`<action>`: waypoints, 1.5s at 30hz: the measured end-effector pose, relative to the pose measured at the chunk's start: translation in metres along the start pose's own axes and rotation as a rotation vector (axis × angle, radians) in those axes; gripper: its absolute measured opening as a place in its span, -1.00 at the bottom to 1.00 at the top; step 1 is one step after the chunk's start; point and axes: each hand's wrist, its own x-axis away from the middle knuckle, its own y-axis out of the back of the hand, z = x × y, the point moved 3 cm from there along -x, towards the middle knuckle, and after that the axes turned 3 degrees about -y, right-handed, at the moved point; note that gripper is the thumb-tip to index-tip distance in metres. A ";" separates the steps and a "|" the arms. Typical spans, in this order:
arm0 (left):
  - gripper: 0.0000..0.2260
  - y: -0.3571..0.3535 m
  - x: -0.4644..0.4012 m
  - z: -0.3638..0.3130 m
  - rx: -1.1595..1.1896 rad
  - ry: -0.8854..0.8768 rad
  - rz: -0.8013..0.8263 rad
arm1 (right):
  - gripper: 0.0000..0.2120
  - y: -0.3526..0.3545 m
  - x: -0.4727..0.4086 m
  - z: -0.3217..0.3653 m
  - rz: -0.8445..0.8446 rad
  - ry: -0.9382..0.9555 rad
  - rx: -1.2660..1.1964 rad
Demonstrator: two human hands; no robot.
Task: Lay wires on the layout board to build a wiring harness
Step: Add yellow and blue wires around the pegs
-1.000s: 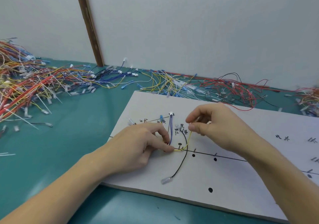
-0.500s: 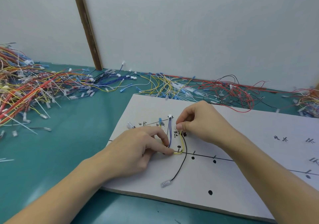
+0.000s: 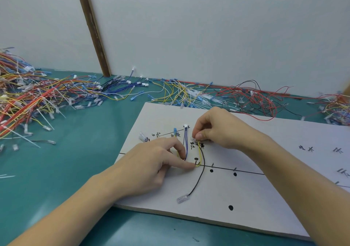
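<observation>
A white layout board (image 3: pixel 255 204) with black lines, dots and handwritten marks lies on the teal table. My left hand (image 3: pixel 151 162) rests on the board, its index fingertip pressing a yellow wire (image 3: pixel 199 153) down where the wire bends at the drawn line. My right hand (image 3: pixel 217 130) pinches the clear connector at that wire's upper end against the board. A blue wire pair (image 3: pixel 186 145) with a white plug runs beside my left fingers. A black wire (image 3: pixel 198 181) curves down to a clear terminal (image 3: pixel 182 198).
Heaps of loose coloured wires with terminals cover the table: a big pile at the left (image 3: pixel 28 101), yellow and white ones behind the board (image 3: pixel 181 92), red and black ones at the right (image 3: pixel 261 101). A white wall with a brown strip (image 3: pixel 92 29) closes the back.
My right hand has moved left and down with the yellow wire's end, from above the board to the marks near the blue wires. My left hand stays pressing the bend.
</observation>
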 end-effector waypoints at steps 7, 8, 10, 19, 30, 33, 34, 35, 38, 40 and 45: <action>-0.39 0.000 0.000 -0.002 -0.010 0.017 0.026 | -0.79 -0.007 0.002 -0.004 -0.029 0.025 0.131; -0.40 0.000 0.000 -0.002 -0.007 0.021 0.027 | -0.80 -0.007 0.003 -0.004 -0.037 0.022 0.147; -0.40 0.001 0.000 -0.003 -0.005 0.022 0.029 | -0.81 -0.007 0.004 -0.001 -0.049 0.011 0.193; -0.45 0.003 0.000 -0.002 0.003 0.011 0.020 | -0.79 -0.008 0.008 0.009 -0.079 -0.018 0.339; -0.52 0.004 0.000 -0.001 0.009 0.014 -0.010 | -0.83 0.000 0.018 0.000 -0.069 0.032 0.131; -0.51 0.004 0.000 -0.002 0.011 0.009 -0.017 | -0.81 0.001 0.023 0.002 -0.069 0.044 0.109; -0.51 0.004 0.001 -0.001 0.012 0.008 -0.021 | -0.80 0.001 0.025 0.002 -0.071 0.047 0.102; -0.51 0.004 0.000 -0.001 0.013 0.006 -0.022 | -0.80 0.001 0.026 0.001 -0.072 0.048 0.093; -0.53 0.003 0.001 -0.001 0.018 0.005 -0.019 | -0.79 0.002 0.028 0.000 -0.079 0.063 0.076; -0.53 0.002 0.000 -0.001 0.022 0.006 -0.013 | -0.82 0.002 0.027 0.000 -0.081 0.082 0.086; -0.53 0.003 0.000 -0.001 0.018 0.009 -0.017 | -0.87 0.001 0.026 -0.002 -0.105 0.143 0.213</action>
